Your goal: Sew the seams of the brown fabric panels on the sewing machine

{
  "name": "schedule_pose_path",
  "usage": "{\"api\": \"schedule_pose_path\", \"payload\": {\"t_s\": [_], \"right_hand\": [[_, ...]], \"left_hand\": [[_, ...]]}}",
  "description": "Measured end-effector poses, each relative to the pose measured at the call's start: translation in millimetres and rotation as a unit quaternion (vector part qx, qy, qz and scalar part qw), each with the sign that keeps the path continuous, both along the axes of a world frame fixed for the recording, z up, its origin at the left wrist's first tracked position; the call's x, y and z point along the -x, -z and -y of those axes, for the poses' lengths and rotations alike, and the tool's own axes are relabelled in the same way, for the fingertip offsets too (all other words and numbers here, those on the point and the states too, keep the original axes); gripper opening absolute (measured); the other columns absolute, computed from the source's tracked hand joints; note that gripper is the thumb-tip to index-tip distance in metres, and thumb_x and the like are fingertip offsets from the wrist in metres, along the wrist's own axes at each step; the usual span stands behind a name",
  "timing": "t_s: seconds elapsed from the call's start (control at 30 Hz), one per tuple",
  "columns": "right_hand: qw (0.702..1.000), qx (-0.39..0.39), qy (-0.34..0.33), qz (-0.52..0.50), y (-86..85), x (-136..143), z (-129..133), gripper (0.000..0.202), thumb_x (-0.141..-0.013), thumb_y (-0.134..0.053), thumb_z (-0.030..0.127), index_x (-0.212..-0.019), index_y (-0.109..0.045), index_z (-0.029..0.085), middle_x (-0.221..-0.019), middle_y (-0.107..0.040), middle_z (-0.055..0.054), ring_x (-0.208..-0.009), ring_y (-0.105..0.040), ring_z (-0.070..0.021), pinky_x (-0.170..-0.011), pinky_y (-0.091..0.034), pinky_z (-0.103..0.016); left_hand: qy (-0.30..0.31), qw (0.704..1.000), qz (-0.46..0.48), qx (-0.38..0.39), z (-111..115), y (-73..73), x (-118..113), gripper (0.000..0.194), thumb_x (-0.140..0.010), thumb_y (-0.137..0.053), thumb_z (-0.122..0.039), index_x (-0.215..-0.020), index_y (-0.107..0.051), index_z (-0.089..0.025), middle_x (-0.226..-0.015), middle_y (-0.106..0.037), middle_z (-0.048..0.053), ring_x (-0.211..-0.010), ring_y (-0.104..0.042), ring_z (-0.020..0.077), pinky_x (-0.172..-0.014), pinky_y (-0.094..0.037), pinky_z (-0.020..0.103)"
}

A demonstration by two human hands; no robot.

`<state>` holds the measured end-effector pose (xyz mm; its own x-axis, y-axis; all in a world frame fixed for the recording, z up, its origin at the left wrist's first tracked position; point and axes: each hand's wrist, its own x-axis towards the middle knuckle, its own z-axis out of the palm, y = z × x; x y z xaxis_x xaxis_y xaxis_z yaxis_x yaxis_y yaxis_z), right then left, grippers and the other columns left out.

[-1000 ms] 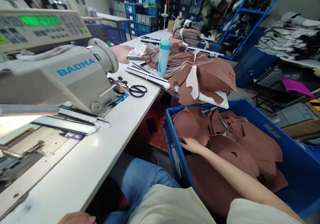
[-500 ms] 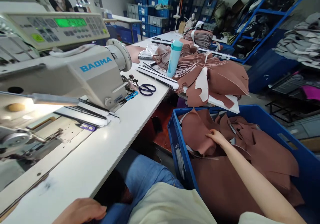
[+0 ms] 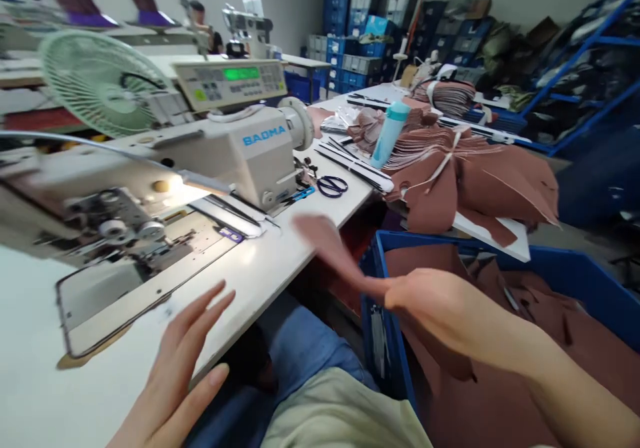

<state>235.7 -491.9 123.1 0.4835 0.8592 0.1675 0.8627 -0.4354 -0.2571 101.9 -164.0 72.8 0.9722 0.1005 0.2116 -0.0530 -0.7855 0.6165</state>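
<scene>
Brown piece (image 3: pixel 327 245): we held it over the blue bin's (image 3: pixel 575 271) left edge, its long axis slanting toward the surface (image 3: pixel 267 261), blurred free end pointing forward-left.
Right hand (image 3: pixel 440 298): our grip pinched the piece, forearm (image 3: pixel 555 378) slanting in from lower right.
Left hand (image 3: pixel 170 368): we had it spread over the surface, pointing forward.

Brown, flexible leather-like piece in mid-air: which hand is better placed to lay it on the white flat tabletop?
Probably the right hand: it grips the brown, flexible leather-like piece, whose blurred far end appears over the white flat tabletop. The left hand is open and holds nothing.
</scene>
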Motion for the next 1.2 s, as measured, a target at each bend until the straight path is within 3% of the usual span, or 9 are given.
{"api": "schedule_pose_path", "payload": {"t_s": [0.13, 0.3, 0.47, 0.6, 0.73, 0.83, 1.0, 1.1, 1.2], "right_hand": [[0.962, 0.001, -0.271, 0.025, -2.9, 7.7, -63.4, 0.029, -0.097, -0.036, 0.012, -0.095, -0.062, 0.022, -0.128, -0.063, -0.001, -0.103, -0.063, -0.0131, -0.08, -0.047, -0.028], [0.855, -0.063, -0.504, 0.105, -3.7, 25.0, -145.3, 0.037, -0.102, -0.032, 0.02, -0.101, -0.068, 0.023, -0.12, -0.067, 0.009, -0.113, -0.056, -0.0079, -0.089, -0.045, -0.023], [0.757, -0.112, -0.619, 0.174, 4.5, 49.1, -206.4, 0.041, -0.098, -0.03, 0.012, -0.107, -0.069, 0.018, -0.111, -0.071, 0.006, -0.109, -0.057, -0.0097, -0.094, -0.042, -0.02], [0.736, -0.202, -0.628, 0.153, 27.9, 62.2, -236.3, 0.043, -0.099, -0.03, 0.014, -0.096, -0.072, 0.021, -0.108, -0.071, 0.008, -0.104, -0.059, -0.0098, -0.088, -0.044, -0.02], [0.749, -0.235, -0.611, 0.099, 48.8, 63.4, -257.5, 0.035, -0.097, -0.04, 0.016, -0.08, -0.069, 0.024, -0.106, -0.071, 0.005, -0.102, -0.059, -0.0135, -0.089, -0.043, -0.026], [0.776, -0.182, -0.602, 0.057, 55.6, 53.3, -271.5, 0.028, -0.098, -0.04, 0.017, -0.107, -0.065, 0.024, -0.128, -0.062, 0.001, -0.12, -0.051, -0.0166, -0.098, -0.04, -0.032], [0.86, -0.168, -0.427, -0.221, 60.4, 27.1, -293.7, 0.075, -0.086, -0.064, 0.043, -0.148, -0.026, 0.027, -0.153, -0.03, -0.01, -0.142, -0.022, -0.0273, -0.112, -0.028, -0.047], [0.776, -0.054, -0.361, -0.514, 64.4, 16.7, -303.9, 0.111, -0.066, -0.074, 0.065, -0.151, -0.01, 0.031, -0.152, -0.027, -0.014, -0.135, -0.036, -0.0314, -0.103, -0.041, -0.048], [0.656, 0.042, -0.316, -0.684, 63.4, 14.5, -310.2, 0.108, -0.063, -0.077, 0.061, -0.148, -0.019, 0.03, -0.137, -0.049, -0.012, -0.117, -0.055, -0.0278, -0.092, -0.048, -0.043]], "left_hand": [[-0.049, 0.998, 0.028, -0.02, -25.9, -15.6, 4.2, 0.045, -0.097, -0.028, -0.043, -0.142, -0.029, -0.048, -0.153, -0.028, -0.008, -0.142, -0.02, 0.0298, -0.118, -0.01, 0.053], [0.069, 0.914, -0.296, 0.269, -40.2, -7.7, 18.9, 0.068, -0.09, -0.025, -0.07, -0.135, -0.051, -0.027, -0.141, -0.05, 0.006, -0.125, -0.047, 0.0289, -0.109, -0.035, 0.044], [0.044, 0.771, -0.298, 0.561, -29.7, 16.7, 29.2, 0.076, -0.084, -0.035, -0.077, -0.132, -0.054, -0.022, -0.131, -0.059, 0.009, -0.121, -0.052, 0.0286, -0.107, -0.036, 0.043], [-0.056, 0.728, -0.199, 0.653, -46.5, 24.4, 44.0, 0.079, -0.071, -0.067, -0.065, -0.131, -0.051, -0.016, -0.137, -0.053, 0.014, -0.127, -0.047, 0.0323, -0.108, -0.035, 0.043], [-0.166, 0.789, -0.095, 0.583, -84.8, 12.0, 57.5, 0.087, -0.056, -0.086, -0.046, -0.127, -0.048, -0.014, -0.129, -0.059, 0.016, -0.118, -0.055, 0.0349, -0.099, -0.045, 0.043], [-0.239, 0.854, -0.056, 0.459, -112.1, -5.2, 64.1, 0.069, -0.063, -0.082, -0.039, -0.121, -0.05, -0.017, -0.124, -0.062, 0.012, -0.118, -0.055, 0.0326, -0.095, -0.049, 0.042], [-0.145, 0.921, -0.086, 0.351, -124.6, -40.3, 72.2, 0.05, -0.076, -0.069, -0.034, -0.121, -0.054, -0.018, -0.123, -0.063, 0.007, -0.115, -0.057, 0.0281, -0.096, -0.048, 0.039], [-0.121, 0.955, -0.091, 0.255, -123.5, -53.0, 75.8, 0.047, -0.08, -0.063, -0.03, -0.125, -0.054, -0.021, -0.129, -0.059, 0.006, -0.121, -0.052, 0.0262, -0.103, -0.043, 0.038], [-0.141, 0.968, -0.086, 0.187, -122.9, -54.1, 78.3, 0.049, -0.08, -0.062, -0.028, -0.127, -0.053, -0.02, -0.132, -0.057, 0.006, -0.124, -0.049, 0.0259, -0.106, -0.039, 0.037]]}}
